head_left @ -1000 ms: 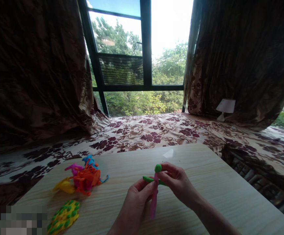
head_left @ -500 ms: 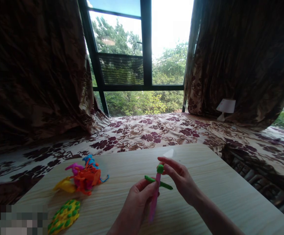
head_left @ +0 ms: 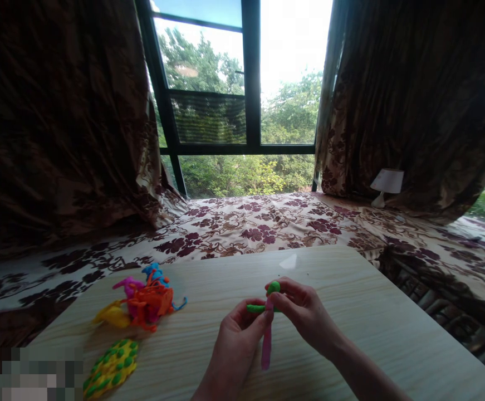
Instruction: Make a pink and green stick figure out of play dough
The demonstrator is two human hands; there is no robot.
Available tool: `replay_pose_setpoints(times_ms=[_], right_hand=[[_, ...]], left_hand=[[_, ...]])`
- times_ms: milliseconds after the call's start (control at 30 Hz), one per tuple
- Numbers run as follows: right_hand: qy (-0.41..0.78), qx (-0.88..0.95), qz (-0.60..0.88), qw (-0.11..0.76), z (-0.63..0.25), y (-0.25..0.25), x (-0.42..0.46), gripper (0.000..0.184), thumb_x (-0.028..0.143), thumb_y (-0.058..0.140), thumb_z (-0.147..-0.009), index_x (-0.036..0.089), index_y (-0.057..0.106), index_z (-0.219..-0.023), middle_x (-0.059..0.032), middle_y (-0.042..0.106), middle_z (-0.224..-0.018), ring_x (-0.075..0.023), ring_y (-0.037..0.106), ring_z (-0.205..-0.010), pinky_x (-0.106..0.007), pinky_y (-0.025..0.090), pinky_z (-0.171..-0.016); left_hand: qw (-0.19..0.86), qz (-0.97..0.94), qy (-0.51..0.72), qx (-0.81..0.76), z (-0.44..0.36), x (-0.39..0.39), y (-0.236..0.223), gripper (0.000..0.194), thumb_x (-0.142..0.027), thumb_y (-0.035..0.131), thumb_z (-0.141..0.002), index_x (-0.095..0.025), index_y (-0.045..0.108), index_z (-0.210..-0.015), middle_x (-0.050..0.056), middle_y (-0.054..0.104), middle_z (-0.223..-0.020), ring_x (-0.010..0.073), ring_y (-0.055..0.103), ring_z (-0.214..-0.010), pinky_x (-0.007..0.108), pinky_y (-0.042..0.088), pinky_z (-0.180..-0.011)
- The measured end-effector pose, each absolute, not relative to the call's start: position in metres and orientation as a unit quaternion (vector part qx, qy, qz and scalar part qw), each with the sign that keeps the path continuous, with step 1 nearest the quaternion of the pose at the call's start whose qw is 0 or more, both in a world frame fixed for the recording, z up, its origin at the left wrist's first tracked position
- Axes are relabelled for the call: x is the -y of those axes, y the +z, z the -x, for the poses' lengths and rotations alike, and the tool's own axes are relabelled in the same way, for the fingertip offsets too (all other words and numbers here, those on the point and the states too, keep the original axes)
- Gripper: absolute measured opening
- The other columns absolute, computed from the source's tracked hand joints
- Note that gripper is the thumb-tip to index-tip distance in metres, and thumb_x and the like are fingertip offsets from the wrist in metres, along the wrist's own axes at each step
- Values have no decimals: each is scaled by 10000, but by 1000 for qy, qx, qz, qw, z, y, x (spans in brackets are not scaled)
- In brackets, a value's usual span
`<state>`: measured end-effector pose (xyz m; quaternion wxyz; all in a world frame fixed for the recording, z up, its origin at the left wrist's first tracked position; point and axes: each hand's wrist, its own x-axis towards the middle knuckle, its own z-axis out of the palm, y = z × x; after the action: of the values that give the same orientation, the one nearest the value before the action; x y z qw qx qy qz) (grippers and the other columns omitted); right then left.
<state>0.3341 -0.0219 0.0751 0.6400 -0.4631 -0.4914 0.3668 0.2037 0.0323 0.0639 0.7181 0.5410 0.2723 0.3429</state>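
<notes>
Over the middle of the table, my left hand [head_left: 240,340] pinches a flat pink stick [head_left: 266,351], which points down toward me. A green clay roll [head_left: 255,308] lies across the stick near its upper part, with its left end sticking out past my left fingers. On the top end sits a green clay ball [head_left: 273,287]. My right hand [head_left: 304,309] is closed around the upper end, thumb and fingers at the ball and at the right part of the roll. The fingers hide part of the roll.
To the left lies a heap of orange, pink, blue and yellow clay [head_left: 152,301]. Nearer to me is a flat yellow clay piece with green dots [head_left: 112,367]. The wooden table [head_left: 351,345] holds a small whitish clear piece [head_left: 288,261]. A lamp [head_left: 386,182] stands far right.
My right hand has come in and closed on the stick's upper end. The green roll has turned from slanted to nearly level, and the pink stick now hangs straighter.
</notes>
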Motion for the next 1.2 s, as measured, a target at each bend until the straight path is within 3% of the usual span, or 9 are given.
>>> replay_pose_setpoints(times_ms=[500, 667, 767, 967, 1200], right_hand=[[302, 545, 504, 598, -329, 78, 27, 136, 239, 537, -818, 162, 632, -759, 12, 541, -741, -113, 518, -715, -218, 426, -658], [343, 515, 493, 612, -341, 87, 29, 251, 325, 519, -831, 214, 613, -1036, -43, 601, -995, -182, 559, -899, -319, 434, -813], [357, 507, 472, 627, -345, 91, 30, 266, 345, 484, -851, 212, 629, -1029, -63, 602, -1045, -207, 529, -985, -350, 413, -855], [441, 495, 407, 629, -339, 89, 34, 247, 342, 516, -827, 193, 657, -965, -62, 598, -994, -204, 527, -941, -348, 409, -834], [489, 497, 373, 613, -335, 90, 36, 260, 384, 614, -742, 170, 676, -877, -47, 516, -1014, -152, 509, -818, -269, 417, -740]], left_hand=[[716, -542, 338, -281, -203, -33, 61, 207, -302, 690, -642, -161, 648, -787, 7, 631, -698, 130, 542, -716, 209, 393, -677], [785, -485, 275, -269, -202, -27, 68, 158, -279, 656, -685, -154, 653, -782, -5, 570, -635, 96, 499, -629, 197, 380, -607], [826, -436, 246, -260, -201, -20, 75, 123, -232, 638, -697, -132, 644, -768, 13, 561, -653, 97, 504, -620, 230, 398, -641], [892, -367, 174, -197, -196, -15, 85, 74, -179, 584, -723, -121, 627, -738, 33, 560, -662, 117, 525, -641, 332, 411, -762], [908, -338, 164, -187, -192, -9, 92, 90, -183, 611, -679, -132, 635, -749, 3, 516, -617, 107, 509, -606, 352, 414, -768]])
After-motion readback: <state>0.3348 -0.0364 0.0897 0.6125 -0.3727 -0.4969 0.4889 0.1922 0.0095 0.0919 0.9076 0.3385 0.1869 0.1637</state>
